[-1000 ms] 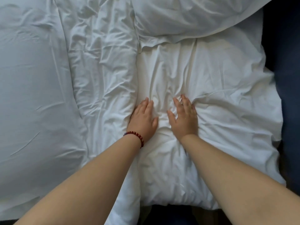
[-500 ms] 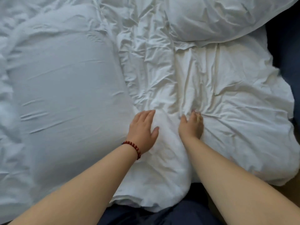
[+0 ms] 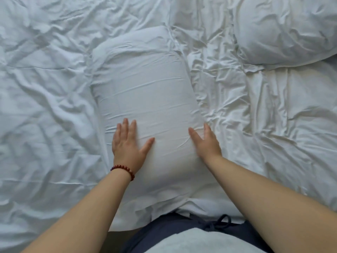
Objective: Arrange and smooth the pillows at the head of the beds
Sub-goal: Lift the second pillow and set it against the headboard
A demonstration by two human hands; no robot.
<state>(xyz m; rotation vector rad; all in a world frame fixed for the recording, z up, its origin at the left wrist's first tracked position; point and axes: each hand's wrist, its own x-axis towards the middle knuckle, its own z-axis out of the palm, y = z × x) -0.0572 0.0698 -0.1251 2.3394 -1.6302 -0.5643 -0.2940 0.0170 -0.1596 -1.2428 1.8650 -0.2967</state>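
A smooth white pillow [image 3: 145, 92] lies lengthwise in the middle of the head view, on rumpled white bedding [image 3: 45, 106]. My left hand [image 3: 127, 141], with a red bead bracelet at the wrist, rests flat on the pillow's near left part, fingers spread. My right hand [image 3: 206, 141] lies flat along the pillow's near right edge, fingers apart and slightly blurred. Neither hand grips anything. A wrinkled flat pillow [image 3: 291, 121] lies to the right. A third, plump pillow [image 3: 284, 30] sits at the top right.
The near edge of the bed runs along the bottom, where my dark blue trousers with a drawstring [image 3: 218, 223] and light shirt [image 3: 200, 241] show. Creased white sheet fills the left side and the far part of the view.
Both hands have left the wrinkled right pillow and moved left onto the smooth pillow. The view has swung left, so the smooth pillow now sits in the centre.
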